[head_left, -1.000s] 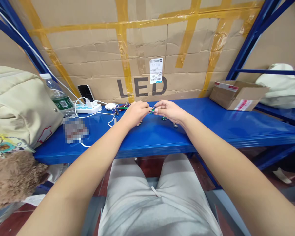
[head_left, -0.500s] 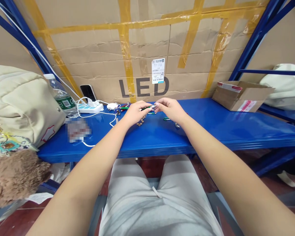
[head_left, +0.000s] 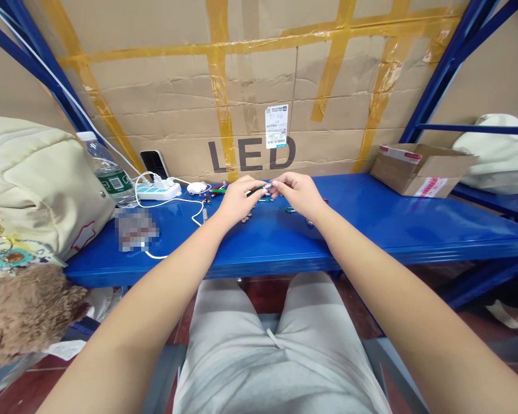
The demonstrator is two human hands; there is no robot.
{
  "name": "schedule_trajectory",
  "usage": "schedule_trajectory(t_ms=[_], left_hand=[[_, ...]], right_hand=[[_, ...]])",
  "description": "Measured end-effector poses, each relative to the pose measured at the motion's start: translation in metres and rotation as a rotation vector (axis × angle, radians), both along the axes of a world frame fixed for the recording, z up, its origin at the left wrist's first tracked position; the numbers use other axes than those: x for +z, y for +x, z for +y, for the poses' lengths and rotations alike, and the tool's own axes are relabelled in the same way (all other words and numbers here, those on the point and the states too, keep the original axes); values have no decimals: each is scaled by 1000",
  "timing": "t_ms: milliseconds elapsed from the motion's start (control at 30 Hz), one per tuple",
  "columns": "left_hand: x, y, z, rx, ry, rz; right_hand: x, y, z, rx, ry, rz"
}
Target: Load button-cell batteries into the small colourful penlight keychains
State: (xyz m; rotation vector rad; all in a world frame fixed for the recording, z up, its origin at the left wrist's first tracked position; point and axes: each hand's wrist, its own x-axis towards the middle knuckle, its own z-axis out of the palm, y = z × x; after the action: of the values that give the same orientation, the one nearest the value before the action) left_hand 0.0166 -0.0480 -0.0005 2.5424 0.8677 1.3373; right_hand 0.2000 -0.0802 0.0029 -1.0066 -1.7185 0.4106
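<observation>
My left hand (head_left: 240,198) pinches a slim green item (head_left: 256,190) with a silvery end, held above the blue table (head_left: 267,250). At that silvery end the fingertips of my right hand (head_left: 297,191) are closed, meeting the left fingertips. Small brown round pieces (head_left: 246,218) lie beneath my left hand, partly hidden by it. Under my right hand are a green item (head_left: 290,210) and a small metallic piece (head_left: 309,223). More small coloured items (head_left: 219,189) lie behind my left hand.
On the left are a beige bag (head_left: 34,184), a water bottle (head_left: 112,172), a white power strip (head_left: 157,190) with cables, and a blurred object (head_left: 136,229). An open cardboard box (head_left: 418,169) stands at the right. A large taped cardboard panel (head_left: 168,115) rises behind the table.
Both hands keep nearly the same pose around the green item. My left hand covers more of the brown pieces. The view has shifted slightly.
</observation>
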Motion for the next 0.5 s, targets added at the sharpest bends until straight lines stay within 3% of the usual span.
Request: schedule_trajectory(t_ms=[100, 267, 500], left_hand=[[-2, 3, 0, 36, 138, 19], [-2, 1, -2, 178, 362, 226], [5, -1, -5, 224, 489, 471]], right_hand=[[-1, 0, 1, 13, -17, 44], [-7, 1, 10, 68, -118, 147], [-13, 1, 18, 145, -279, 282]])
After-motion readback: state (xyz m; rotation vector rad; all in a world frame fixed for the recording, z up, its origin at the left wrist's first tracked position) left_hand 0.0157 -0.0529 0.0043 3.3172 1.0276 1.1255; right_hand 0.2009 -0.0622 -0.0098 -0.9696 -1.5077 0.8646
